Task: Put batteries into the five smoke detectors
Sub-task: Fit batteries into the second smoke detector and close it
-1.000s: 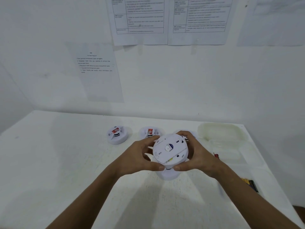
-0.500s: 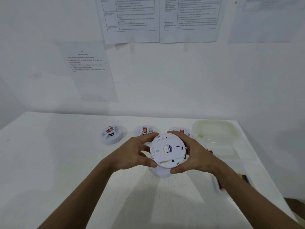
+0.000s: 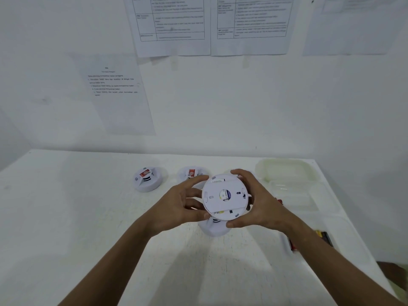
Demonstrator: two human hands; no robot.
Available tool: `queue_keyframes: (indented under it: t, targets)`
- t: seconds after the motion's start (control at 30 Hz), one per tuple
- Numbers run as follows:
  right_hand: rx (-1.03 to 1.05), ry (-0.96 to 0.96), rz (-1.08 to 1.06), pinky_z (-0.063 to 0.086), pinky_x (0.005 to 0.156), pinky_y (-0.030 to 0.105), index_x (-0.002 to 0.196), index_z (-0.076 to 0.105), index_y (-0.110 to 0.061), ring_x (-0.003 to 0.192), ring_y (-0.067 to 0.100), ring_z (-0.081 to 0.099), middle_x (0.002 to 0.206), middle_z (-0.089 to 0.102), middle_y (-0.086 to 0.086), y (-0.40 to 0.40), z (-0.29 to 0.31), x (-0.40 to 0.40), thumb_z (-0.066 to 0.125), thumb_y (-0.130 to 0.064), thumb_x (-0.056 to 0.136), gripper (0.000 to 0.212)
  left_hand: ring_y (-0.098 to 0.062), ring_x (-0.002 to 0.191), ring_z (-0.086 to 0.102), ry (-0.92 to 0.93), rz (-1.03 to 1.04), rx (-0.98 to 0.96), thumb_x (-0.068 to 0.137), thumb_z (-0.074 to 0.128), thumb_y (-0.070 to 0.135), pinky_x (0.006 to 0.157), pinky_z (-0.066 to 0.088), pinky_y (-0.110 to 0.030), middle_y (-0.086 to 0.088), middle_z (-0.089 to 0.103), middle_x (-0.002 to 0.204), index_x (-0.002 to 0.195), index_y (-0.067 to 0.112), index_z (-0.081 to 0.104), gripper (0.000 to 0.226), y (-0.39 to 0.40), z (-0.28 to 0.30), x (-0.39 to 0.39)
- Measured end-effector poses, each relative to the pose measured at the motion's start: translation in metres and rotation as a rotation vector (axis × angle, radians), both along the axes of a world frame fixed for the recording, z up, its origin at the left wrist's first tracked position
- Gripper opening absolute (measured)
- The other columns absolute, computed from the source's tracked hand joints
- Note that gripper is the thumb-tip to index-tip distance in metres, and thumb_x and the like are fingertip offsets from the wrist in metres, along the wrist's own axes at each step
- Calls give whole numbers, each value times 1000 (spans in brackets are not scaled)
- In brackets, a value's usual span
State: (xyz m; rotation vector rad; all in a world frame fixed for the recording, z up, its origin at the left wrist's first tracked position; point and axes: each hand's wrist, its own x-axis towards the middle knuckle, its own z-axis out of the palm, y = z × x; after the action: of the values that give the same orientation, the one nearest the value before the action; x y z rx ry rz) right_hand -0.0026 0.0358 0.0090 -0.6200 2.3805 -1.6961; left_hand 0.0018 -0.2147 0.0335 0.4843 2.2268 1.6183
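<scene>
Both hands hold a round white plastic smoke detector [image 3: 225,196] above the white table [image 3: 66,217], its flat back plate turned toward the camera. The left hand [image 3: 178,205] curls thumb and fingers round the left rim; the right hand [image 3: 257,200] wraps the right rim, fingers over the top edge and thumb beneath. Compared with a second ago the grip is unchanged, but the disc appears turned slightly between the palms, which suggests the back plate is being twisted loose or twisted home; which one cannot be told. Directly below the grip another white detector [image 3: 213,228] rests on the table. Beyond the left hand lie two detectors with red labels [image 3: 146,178] [image 3: 191,174]. Right of the right hand sit a translucent plastic container [image 3: 287,171] and, nearer, dark batteries [image 3: 324,236]. Judged from this, battery fitting is part done
</scene>
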Motion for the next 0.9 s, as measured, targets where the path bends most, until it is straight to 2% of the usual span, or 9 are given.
queue_keyframes:
  t: [0.17, 0.27, 0.37, 0.5, 0.6, 0.67, 0.73, 0.8, 0.9]
  targets:
    - [23, 29, 7, 49, 82, 18, 135, 44, -28, 119, 9, 53, 126, 55, -18, 0, 1, 0, 97, -15, 54, 98, -22, 95, 70, 23, -42, -61, 78, 79, 9, 85, 58, -41, 2, 70, 114, 140, 41, 39, 81, -3, 5, 0]
    - [46, 2, 18, 48, 85, 20, 138, 45, -33, 121, 13, 53, 131, 55, -15, 1, -1, -2, 98, -18, 55, 100, -25, 94, 69, 23, -59, -87, 75, 82, 10, 86, 57, -46, 0, 70, 114, 143, 40, 36, 87, -5, 8, 0]
    - [50, -11, 24, 49, 86, 21, 140, 43, -40, 124, 11, 51, 135, 51, -14, 1, -2, -1, 98, -20, 54, 103, -28, 98, 68, 33, -87, -94, 73, 83, 13, 86, 57, -48, -1, 68, 118, 140, 46, 38, 87, -6, 10, 0]
    - [44, -45, 36, 58, 89, 40, 142, 37, -53, 118, 21, 53, 135, 45, -4, -1, 1, 1, 97, -23, 53, 111, -26, 96, 69, 43, -102, -128, 72, 84, 18, 86, 57, -46, 0, 67, 120, 143, 48, 32, 94, -7, 10, -2]
    - [-133, -112, -13, 59, 85, 43, 142, 41, -41, 106, 28, 60, 131, 51, 0, -2, 2, 0, 95, -15, 52, 109, -23, 95, 70, 82, -21, -77, 71, 86, 16, 87, 57, -45, 1, 72, 111, 135, 50, 41, 85, -6, 9, 1]
    - [-243, -111, -47, 57, 84, 39, 137, 47, -23, 102, 28, 62, 131, 57, 2, -3, 2, 0, 91, -10, 58, 91, -20, 96, 71, 102, 73, -12, 69, 87, 16, 88, 57, -47, 1, 73, 108, 137, 42, 43, 85, -3, 6, 2]
    - [-261, -98, -48, 56, 88, 41, 133, 52, -14, 105, 27, 63, 129, 63, 3, -6, 2, 1, 85, -7, 67, 75, -20, 94, 72, 130, 113, 10, 68, 88, 18, 86, 58, -46, 1, 74, 107, 139, 38, 43, 86, 0, 2, 3]
    - [-269, -109, -42, 56, 91, 42, 138, 52, -15, 114, 28, 61, 133, 61, 2, -5, 2, 1, 81, -8, 73, 71, -19, 94, 71, 133, 99, -5, 71, 86, 15, 85, 58, -43, 0, 74, 104, 141, 37, 40, 87, 0, 2, 3]
    - [-260, -191, 10, 56, 86, 36, 147, 43, -25, 120, 28, 58, 141, 54, -5, 0, 7, 1, 76, -14, 79, 77, -17, 100, 70, 83, 96, 37, 77, 79, 6, 91, 55, -43, -2, 75, 100, 139, 35, 40, 78, -6, 3, 3]
